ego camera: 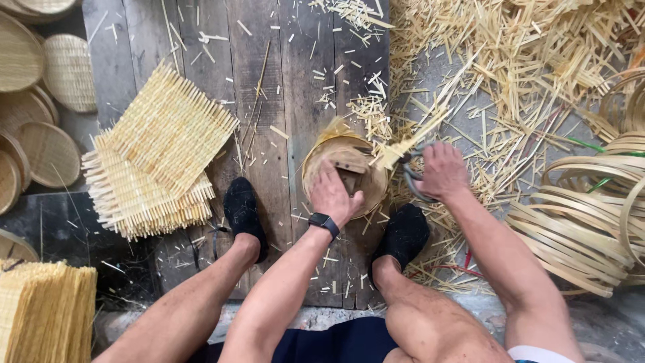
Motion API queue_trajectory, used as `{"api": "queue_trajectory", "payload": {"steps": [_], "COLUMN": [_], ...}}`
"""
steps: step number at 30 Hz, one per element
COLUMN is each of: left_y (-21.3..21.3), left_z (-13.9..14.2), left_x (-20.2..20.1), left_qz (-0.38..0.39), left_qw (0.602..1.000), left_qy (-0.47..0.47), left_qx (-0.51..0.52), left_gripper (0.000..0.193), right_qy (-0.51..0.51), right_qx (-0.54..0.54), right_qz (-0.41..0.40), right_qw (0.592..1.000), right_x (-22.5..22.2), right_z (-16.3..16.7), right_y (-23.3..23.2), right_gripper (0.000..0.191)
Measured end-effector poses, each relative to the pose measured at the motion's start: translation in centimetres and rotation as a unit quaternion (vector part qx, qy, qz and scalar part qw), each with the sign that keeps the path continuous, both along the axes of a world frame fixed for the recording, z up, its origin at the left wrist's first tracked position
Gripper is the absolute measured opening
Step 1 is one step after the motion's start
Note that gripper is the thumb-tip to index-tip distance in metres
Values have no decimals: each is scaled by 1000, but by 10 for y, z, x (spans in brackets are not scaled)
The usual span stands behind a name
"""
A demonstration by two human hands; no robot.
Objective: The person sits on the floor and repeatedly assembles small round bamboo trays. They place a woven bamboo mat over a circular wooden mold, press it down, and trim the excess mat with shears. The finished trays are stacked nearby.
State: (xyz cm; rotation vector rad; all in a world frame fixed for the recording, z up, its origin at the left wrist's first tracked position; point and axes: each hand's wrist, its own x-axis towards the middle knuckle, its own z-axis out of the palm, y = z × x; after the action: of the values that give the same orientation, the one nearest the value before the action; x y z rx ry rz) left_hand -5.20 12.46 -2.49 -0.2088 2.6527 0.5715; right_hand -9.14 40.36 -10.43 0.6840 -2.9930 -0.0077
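Basket [346, 171] sits on the plank floor between the person's feet, left hand [332, 195] pressing flat on its wooden block to steady it while right hand [440, 171] grips shears [411, 176] trimming strips at its rim.

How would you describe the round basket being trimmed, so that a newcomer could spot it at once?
On the grey plank floor, look between the two black shoes. There the left hand presses a small round woven basket. Unlike the finished trays at far left, it has loose strips jutting from its rim.
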Motion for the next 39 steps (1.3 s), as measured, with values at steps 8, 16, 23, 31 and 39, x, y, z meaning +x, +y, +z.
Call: {"api": "queue_trajectory", "payload": {"steps": [8,16,23,31,39], "left_y": [-17,-22,-29,-18,5], "left_z": [0,4,-3,8,10], "left_x": [-12,-15,-17,-6,-1], "left_qz": [-89,-194,-284,-137,12], "left_qw": [996,980,957,987,998], "left_qy": [-6,38,61,86,59], "left_qx": [-2,-11,-16,-25,-16], "left_gripper": [116,109,108,137,125], "right_qy": [-162,-68,19,-103,-107], "right_qx": [44,62,30,60,40], "right_qz": [-46,-36,-9,-15,-33], "right_qw": [985,995,999,993,993], "right_x": [3,2,2,4,-11], "right_z": [1,-13,-4,-10,1], "right_y": [-4,-5,-7,10,-14], "right_gripper": [24,16,41,21,21]}}
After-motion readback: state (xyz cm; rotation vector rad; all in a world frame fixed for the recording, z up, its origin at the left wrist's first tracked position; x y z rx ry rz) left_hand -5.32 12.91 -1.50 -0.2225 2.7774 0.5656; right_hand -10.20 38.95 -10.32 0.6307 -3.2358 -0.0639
